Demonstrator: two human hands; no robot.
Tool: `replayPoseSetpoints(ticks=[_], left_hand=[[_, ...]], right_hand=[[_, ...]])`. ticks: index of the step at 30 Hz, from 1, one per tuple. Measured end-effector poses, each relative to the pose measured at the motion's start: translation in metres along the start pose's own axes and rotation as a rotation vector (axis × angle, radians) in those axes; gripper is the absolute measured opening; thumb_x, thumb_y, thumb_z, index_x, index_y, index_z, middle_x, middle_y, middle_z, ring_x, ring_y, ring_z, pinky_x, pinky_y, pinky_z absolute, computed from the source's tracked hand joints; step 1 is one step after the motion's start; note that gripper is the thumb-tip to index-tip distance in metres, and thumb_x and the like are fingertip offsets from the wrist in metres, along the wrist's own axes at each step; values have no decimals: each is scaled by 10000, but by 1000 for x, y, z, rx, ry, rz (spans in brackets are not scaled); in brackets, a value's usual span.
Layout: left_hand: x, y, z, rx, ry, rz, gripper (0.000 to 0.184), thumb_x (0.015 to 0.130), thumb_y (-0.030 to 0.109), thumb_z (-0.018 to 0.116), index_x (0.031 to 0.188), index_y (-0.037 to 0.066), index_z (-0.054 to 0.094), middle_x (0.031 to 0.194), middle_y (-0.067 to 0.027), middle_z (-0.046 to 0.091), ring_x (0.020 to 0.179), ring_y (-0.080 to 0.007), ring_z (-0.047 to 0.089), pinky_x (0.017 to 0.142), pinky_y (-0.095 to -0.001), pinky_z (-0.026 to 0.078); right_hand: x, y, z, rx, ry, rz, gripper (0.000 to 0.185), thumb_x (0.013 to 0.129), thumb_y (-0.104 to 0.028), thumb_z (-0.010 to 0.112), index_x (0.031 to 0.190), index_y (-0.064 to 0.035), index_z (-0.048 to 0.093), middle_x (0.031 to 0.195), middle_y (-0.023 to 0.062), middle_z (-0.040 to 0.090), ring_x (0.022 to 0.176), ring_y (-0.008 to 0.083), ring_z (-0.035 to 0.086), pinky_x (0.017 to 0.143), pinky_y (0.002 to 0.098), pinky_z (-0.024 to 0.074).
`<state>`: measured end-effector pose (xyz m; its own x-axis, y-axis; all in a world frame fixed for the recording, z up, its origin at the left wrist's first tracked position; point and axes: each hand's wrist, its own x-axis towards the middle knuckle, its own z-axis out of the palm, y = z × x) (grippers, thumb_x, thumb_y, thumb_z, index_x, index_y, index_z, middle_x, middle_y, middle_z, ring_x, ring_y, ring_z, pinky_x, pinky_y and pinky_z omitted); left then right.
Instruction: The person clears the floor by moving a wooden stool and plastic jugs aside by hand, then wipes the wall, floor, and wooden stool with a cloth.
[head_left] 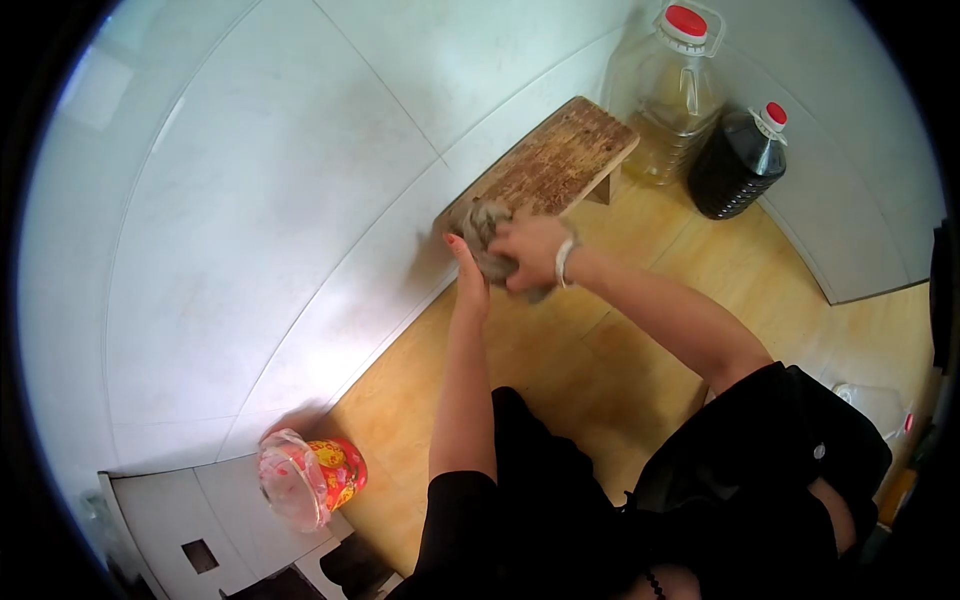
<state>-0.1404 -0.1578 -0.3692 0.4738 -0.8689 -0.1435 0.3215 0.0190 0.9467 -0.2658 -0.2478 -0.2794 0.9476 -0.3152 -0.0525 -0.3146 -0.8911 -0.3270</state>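
Observation:
A worn wooden stool [560,155] with a scuffed brown top stands against the white wall. My right hand [535,250], with a pale bracelet at its wrist, is closed on a grey-brown cloth [482,225] at the stool's near end. Motion blurs the fingers and part of the cloth. Beside the cloth, my left hand [470,278] is held upright by the same end of the stool. One digit with a red nail is stretched out; its other fingers are hidden, so I cannot tell what it grips.
Behind the stool stand a large clear jug [675,100] with a red cap and a dark-filled bottle [738,165]. A red patterned bucket [340,470] with plastic over it sits at lower left. Another clear bottle [872,408] lies at right on the yellowish floor [590,370].

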Motion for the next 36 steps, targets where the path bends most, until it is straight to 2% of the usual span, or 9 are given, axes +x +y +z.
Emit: replayPoseSetpoints(ticks=[5,8,12,17,19,21,28,33,36], left_hand=[[-10,10,5,-86,-38,-271,843,819,650,195,1356,60,-81,1421,-81,53,1293,-246,123,1033,-388,136],[-13,4,12,965,283,240,785,849,513,386,1358,56,1,1419,-143,27,1308,-294,29,1023,-468,101],[-26,18,28,1596,35,312,742,835,428,464,1359,54,96,1426,-119,37,1310,-316,15,1024,-504,99],[-20,11,21,1509,41,421,761,818,441,490,1361,60,117,1427,-108,69,1307,-330,40,1005,-542,112],[-20,15,27,1594,75,384,810,772,424,552,1348,25,145,1417,-123,123,1305,-317,83,1010,-527,137],[-14,21,27,1630,47,347,803,776,401,560,1356,48,131,1424,-109,94,1308,-313,65,1002,-545,124],[-19,21,18,1612,16,282,810,776,366,575,1371,108,90,1436,-77,37,1318,-282,20,990,-578,80],[-21,28,27,1627,48,273,805,773,360,585,1363,81,114,1430,-89,70,1312,-296,40,999,-551,104],[-16,18,13,1533,7,354,793,786,349,576,1361,66,109,1425,-122,65,1308,-323,21,1020,-507,91]], right_hand=[[-64,8,29,190,-372,-142,382,598,-307,636,915,-98,594,881,90,556,823,299,535,682,388,440],[-97,36,35,493,-207,-67,382,611,-276,662,922,-64,597,872,98,577,829,246,553,712,335,445],[-106,72,-3,817,73,67,356,627,-190,682,934,-35,589,1007,74,546,854,168,548,759,287,434],[-75,111,-37,831,385,83,335,643,-167,653,929,-10,575,1183,76,467,1001,157,495,820,281,411],[-43,110,-23,717,357,336,322,641,-191,645,906,-27,566,1123,65,494,1001,186,501,803,316,431],[-24,87,13,301,574,167,341,626,-214,642,913,-56,545,1031,60,513,920,248,526,747,370,452],[-148,77,-6,101,-387,-269,384,592,-243,653,943,-131,545,986,47,524,939,267,509,738,386,435],[-243,175,-35,8,-435,139,389,599,-270,641,958,-129,596,1024,63,550,915,288,532,749,384,440],[-245,221,14,20,-15,295,398,615,-258,627,987,-125,586,1070,58,546,951,267,526,809,361,425]])
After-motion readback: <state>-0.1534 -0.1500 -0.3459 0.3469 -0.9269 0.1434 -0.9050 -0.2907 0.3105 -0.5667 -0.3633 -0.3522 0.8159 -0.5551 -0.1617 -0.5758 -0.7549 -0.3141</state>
